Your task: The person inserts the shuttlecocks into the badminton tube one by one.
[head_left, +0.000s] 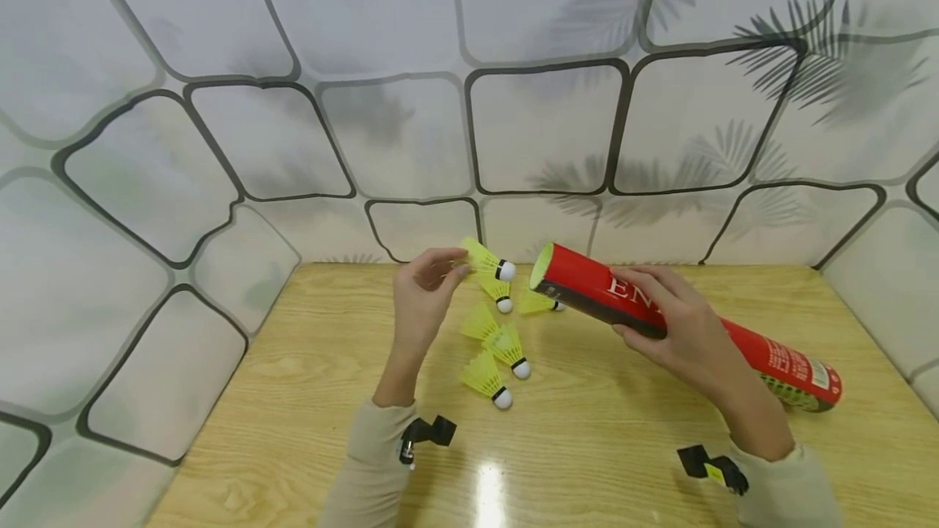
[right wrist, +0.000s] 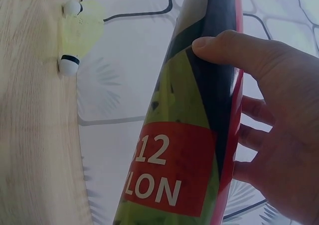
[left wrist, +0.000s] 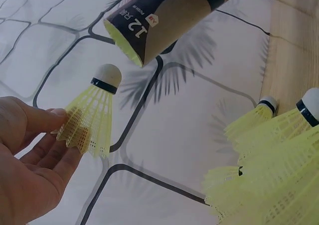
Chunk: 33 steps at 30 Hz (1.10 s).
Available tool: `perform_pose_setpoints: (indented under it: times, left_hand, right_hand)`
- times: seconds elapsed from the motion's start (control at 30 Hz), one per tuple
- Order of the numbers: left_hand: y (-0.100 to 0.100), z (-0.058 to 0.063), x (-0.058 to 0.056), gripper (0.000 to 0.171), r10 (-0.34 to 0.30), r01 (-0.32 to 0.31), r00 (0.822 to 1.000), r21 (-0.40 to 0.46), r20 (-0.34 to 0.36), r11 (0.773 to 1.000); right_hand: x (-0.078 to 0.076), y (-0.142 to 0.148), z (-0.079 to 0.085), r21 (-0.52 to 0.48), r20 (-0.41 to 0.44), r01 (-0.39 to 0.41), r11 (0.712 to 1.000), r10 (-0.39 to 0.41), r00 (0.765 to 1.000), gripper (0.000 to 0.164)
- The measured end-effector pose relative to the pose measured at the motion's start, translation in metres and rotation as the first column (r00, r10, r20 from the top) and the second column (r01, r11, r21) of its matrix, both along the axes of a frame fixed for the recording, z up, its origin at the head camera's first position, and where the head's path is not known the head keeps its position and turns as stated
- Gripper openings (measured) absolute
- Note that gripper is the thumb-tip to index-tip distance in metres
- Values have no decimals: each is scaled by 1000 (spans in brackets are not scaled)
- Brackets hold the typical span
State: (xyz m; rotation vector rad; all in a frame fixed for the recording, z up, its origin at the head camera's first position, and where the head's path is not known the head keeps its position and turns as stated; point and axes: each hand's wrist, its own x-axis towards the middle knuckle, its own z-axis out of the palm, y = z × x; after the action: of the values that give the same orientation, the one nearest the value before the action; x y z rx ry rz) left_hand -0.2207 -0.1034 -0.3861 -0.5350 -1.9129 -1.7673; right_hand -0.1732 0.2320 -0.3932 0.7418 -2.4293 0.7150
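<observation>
My left hand (head_left: 425, 296) pinches a yellow shuttlecock (left wrist: 92, 115) by its skirt, thumb and fingers at the feathered edge, its white cork pointing away. In my right hand (head_left: 678, 328) is a red shuttlecock tube (head_left: 587, 279), gripped round its middle with the thumb across the dark side in the right wrist view (right wrist: 219, 48). The tube tilts, its uncapped end raised to the left and facing the left hand; its lower end is near the table at the right. The held shuttlecock is apart from the tube's mouth.
Several more yellow shuttlecocks (head_left: 484, 375) lie on the wooden table (head_left: 308, 398) between the hands, some overlapping. One shuttlecock (head_left: 538, 301) lies below the tube's mouth. A patterned backdrop (head_left: 543, 129) rises behind the table's far edge and along the sides.
</observation>
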Motion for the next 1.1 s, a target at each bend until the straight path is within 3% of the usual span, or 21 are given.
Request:
perform_pose_setpoints:
  times: [0.63,1.1]
  left_hand:
    - [19,-2,7,16,-48,49,999,41,-21,998]
    - [30,-7,9,13,-73,74,997,12,-36,997]
  right_hand:
    - [0,-4,0,3,-1,-36,999,36,999,78]
    - [1,-8,-1,4,19,-45,999,45,999,76]
